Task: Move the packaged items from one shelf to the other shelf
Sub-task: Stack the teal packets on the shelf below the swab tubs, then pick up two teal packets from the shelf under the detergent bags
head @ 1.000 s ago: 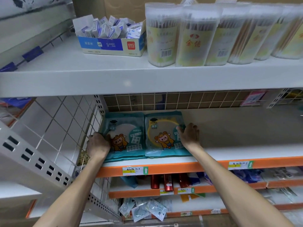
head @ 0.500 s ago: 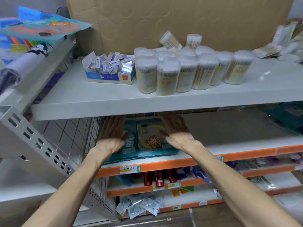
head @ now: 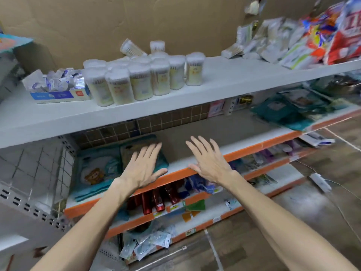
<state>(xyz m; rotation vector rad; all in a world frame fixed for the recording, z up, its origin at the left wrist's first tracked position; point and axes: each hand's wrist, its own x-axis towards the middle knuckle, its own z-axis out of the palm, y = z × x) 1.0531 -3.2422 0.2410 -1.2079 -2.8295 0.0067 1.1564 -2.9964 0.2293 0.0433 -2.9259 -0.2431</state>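
Seemingly illegible packets (head: 97, 169), left hand (head: 142, 167) splayed

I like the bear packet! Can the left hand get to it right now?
Probably yes. The left hand is open, in front of the neighbouring teal packet, and the bear packet lies right beside it near the shelf edge, with nothing on top or in the way.
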